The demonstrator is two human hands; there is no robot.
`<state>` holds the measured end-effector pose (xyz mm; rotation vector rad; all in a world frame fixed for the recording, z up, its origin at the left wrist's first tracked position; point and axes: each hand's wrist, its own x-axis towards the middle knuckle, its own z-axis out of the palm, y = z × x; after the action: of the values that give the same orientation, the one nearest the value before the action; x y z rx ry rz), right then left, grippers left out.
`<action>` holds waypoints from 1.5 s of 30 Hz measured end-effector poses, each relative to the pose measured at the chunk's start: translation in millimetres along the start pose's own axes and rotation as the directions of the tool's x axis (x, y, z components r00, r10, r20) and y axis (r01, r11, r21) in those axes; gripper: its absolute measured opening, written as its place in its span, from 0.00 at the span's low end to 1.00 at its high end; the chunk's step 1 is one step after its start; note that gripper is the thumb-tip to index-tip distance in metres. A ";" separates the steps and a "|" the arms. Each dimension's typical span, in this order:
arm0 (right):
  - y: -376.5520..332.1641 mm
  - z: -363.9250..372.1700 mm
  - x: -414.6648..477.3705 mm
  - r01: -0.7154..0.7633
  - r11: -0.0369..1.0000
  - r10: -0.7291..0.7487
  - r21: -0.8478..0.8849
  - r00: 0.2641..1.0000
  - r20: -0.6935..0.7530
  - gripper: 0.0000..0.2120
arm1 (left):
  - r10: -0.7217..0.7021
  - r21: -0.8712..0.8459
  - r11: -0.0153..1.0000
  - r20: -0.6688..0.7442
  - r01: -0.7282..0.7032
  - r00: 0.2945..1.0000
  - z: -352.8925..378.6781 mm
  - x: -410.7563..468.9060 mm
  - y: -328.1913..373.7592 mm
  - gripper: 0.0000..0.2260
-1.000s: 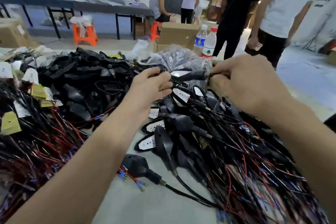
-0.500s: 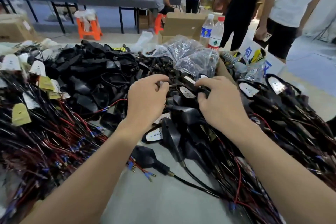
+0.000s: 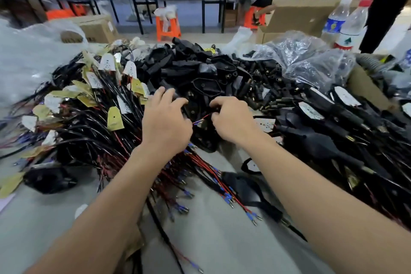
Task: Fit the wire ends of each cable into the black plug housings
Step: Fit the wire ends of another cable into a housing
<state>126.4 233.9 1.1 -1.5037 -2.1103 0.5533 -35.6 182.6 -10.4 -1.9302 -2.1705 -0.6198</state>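
head view, left hand [image 3: 165,122]: fingers half curled over the heap of black plug housings [image 3: 206,78]; whether they hold one I cannot tell.
right hand [image 3: 231,118]: fingers curled, pinching a red wire [image 3: 202,117] at the heap's near edge.
cables [image 3: 206,176]: loose bundle on the worktop [image 3: 222,247], crimped ends fanned out.
handling: wire likely light and limp; pinch just behind the blue-sleeved tip. Housing likely rigid and slick; grip its flanks.

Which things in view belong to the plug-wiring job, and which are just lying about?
Job: black plug housings; tagged cables; red wire; loose wire ends.
Lying about: water bottles; cardboard box; orange stool.
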 end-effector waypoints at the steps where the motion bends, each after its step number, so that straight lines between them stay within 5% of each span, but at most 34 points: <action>1: -5.1 7.1 4.3 0.004 1.000 -0.005 0.015 1.000 0.010 0.18 | -0.033 0.031 0.999 0.001 0.033 0.999 -0.5 1.8 -7.2 0.24; 5: -23.7 25.2 12.5 0.032 0.999 -0.032 -0.002 0.998 0.060 0.19 | -0.102 0.016 0.995 -0.018 0.103 0.995 -3.9 5.2 -27.6 0.23; 10: -32.7 28.8 24.2 0.000 0.999 -0.005 -0.051 0.997 -0.082 0.10 | -0.063 0.043 0.997 0.008 0.062 0.998 1.7 0.4 -38.2 0.20; 14: -50.5 41.3 27.1 0.037 0.974 -0.023 -0.225 0.997 0.068 0.15 | -0.045 -0.004 0.999 -0.038 0.045 0.998 5.4 -0.5 -41.1 0.19; 18: -48.0 24.4 29.5 -0.095 0.995 0.097 0.022 0.989 -0.110 0.07 | -0.052 -0.021 0.998 -0.036 0.052 0.998 3.2 -1.2 -40.8 0.19; 20: -45.0 8.6 23.0 0.019 0.997 -0.007 0.079 0.988 -0.154 0.05 | -0.091 -0.226 0.972 -0.128 0.061 0.988 -3.9 -5.3 -36.4 0.16; 21: -43.5 0.5 19.7 0.114 0.992 -0.105 0.052 0.984 -0.147 0.06 | -0.153 -0.451 0.892 -0.206 0.045 0.966 -12.2 -7.7 -31.7 0.13; 23: -42.9 -12.6 12.6 0.290 0.956 -0.292 -0.040 0.952 -0.086 0.08 | -0.336 -0.859 0.511 -0.228 -0.027 0.914 -30.6 -8.5 -21.8 0.12; 24: -41.3 -17.7 10.8 0.348 0.935 -0.352 -0.069 0.934 -0.066 0.10 | -0.400 -0.951 0.310 -0.125 0.005 0.908 -39.0 -5.3 -17.9 0.12; 26: -37.2 -24.2 7.2 0.441 0.896 -0.443 -0.048 0.893 -0.078 0.12 | -0.354 -0.967 0.116 0.174 0.228 0.919 -50.0 1.4 -19.0 0.11; 29: -35.1 -24.9 2.1 0.543 0.840 -0.538 0.006 0.833 -0.132 0.11 | 0.007 -0.822 -0.025 0.570 0.570 0.822 -53.9 2.3 -26.3 0.17; 34: -44.1 -13.2 10.0 0.596 0.803 -0.591 0.015 0.799 -0.110 0.13 | 0.136 -0.716 -0.306 0.620 0.628 0.773 -47.8 -7.7 -34.0 0.22; 37: -50.7 -5.5 8.9 0.517 0.832 -0.483 0.201 0.854 -0.195 0.19 | 0.158 -0.709 -0.406 0.567 0.577 0.808 -45.9 -9.0 -47.2 0.17; 40: -49.6 -1.2 15.4 0.282 0.872 -0.122 0.400 0.917 -0.380 0.22 | 0.064 -0.737 -0.519 0.471 0.433 0.880 -45.7 -10.2 -60.6 0.21; 45: -74.0 32.4 24.1 0.054 0.968 -0.077 0.247 0.994 0.082 0.06 | -0.122 -0.809 -0.579 0.209 0.102 0.970 -46.7 -10.8 -79.9 0.16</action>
<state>44.6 232.3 21.9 -1.2886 -2.0635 0.8386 -119.0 147.5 11.9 -1.4606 -1.1855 -3.8788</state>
